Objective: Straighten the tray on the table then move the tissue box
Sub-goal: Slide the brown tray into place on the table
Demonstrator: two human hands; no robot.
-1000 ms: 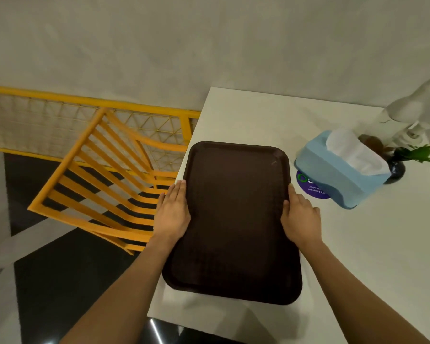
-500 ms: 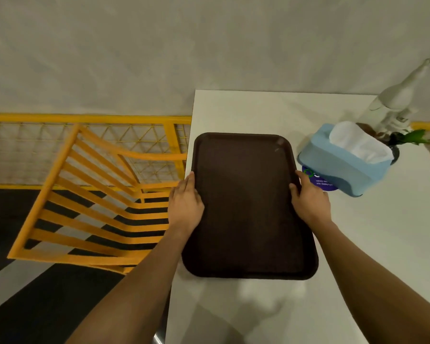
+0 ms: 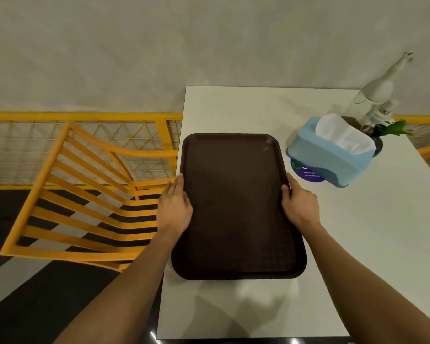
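Note:
A dark brown tray (image 3: pixel 236 204) lies flat on the white table (image 3: pixel 358 256), its long sides close to parallel with the table's left edge. My left hand (image 3: pixel 175 207) grips its left rim and my right hand (image 3: pixel 299 202) grips its right rim. A light blue tissue box (image 3: pixel 333 155) with a white tissue sticking out stands to the right of the tray's far corner, turned at an angle and partly covering a round purple sticker (image 3: pixel 305 173). Neither hand touches the box.
A yellow slatted chair (image 3: pixel 85 194) stands left of the table, with a yellow mesh railing (image 3: pixel 85 142) behind it. Behind the tissue box are a clear bottle (image 3: pixel 377 95) and a small dark vase with a green plant (image 3: pixel 392 129). A grey wall rises beyond.
The tray has turned from a slanted position, with its near end over the table's left edge, to lie straight and wholly on the table. Both hands stayed on its rims.

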